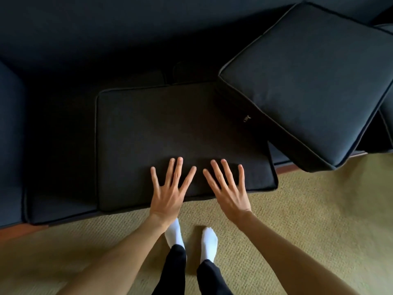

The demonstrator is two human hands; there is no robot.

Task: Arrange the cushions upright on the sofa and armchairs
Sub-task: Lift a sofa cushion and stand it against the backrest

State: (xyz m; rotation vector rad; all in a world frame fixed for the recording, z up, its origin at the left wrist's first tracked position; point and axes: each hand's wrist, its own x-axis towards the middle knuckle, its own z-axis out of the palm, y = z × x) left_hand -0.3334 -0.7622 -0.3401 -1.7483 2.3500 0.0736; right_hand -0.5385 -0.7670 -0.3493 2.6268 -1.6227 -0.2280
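Note:
A dark square cushion (170, 133) lies flat on the seat of a dark sofa (106, 39), its front edge jutting past the seat. My left hand (170, 192) and my right hand (229, 190) are spread with fingers apart over that front edge; neither holds anything. A second, thicker dark cushion (308, 81) lies tilted to the right, one corner overhanging the floor and one edge resting over the flat cushion's right side.
The sofa's left armrest (10, 135) rises at the left edge. Beige carpet (308, 209) covers the floor in front. My feet in white socks (191, 237) stand close to the sofa's front.

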